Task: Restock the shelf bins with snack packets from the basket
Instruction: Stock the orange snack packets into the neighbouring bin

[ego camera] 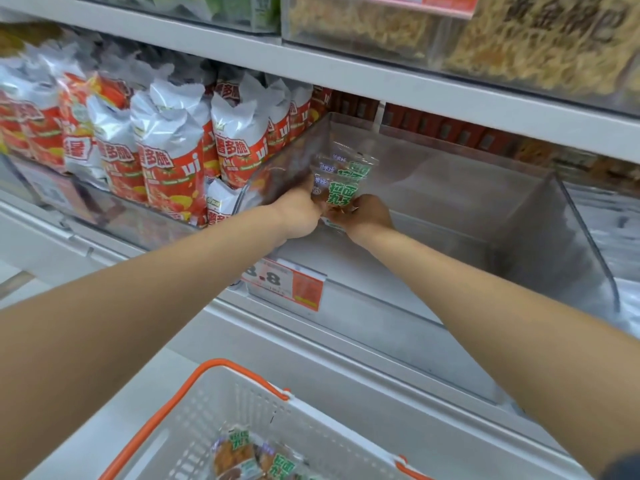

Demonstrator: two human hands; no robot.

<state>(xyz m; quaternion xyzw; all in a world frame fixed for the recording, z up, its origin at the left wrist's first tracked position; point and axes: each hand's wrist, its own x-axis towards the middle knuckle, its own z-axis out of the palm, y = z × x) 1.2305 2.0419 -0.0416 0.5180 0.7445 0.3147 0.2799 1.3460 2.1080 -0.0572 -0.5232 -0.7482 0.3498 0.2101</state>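
Both arms reach into a clear plastic shelf bin (540,237). My left hand (301,211) and my right hand (367,214) together hold a small stack of clear snack packets with green lettering (341,178), upright at the bin's left front. Fingers of both hands curl round the bottom of the stack. The rest of the bin looks bare. Below, a white basket with orange handles (221,403) holds more of the same green-lettered packets (256,459).
Red and silver chip bags (166,157) fill the bin to the left. A price tag reading 8.8 (287,284) hangs on the bin's front. Bins of pale noodle-like snacks (519,39) sit on the shelf above. Red boxes (446,128) line the back.
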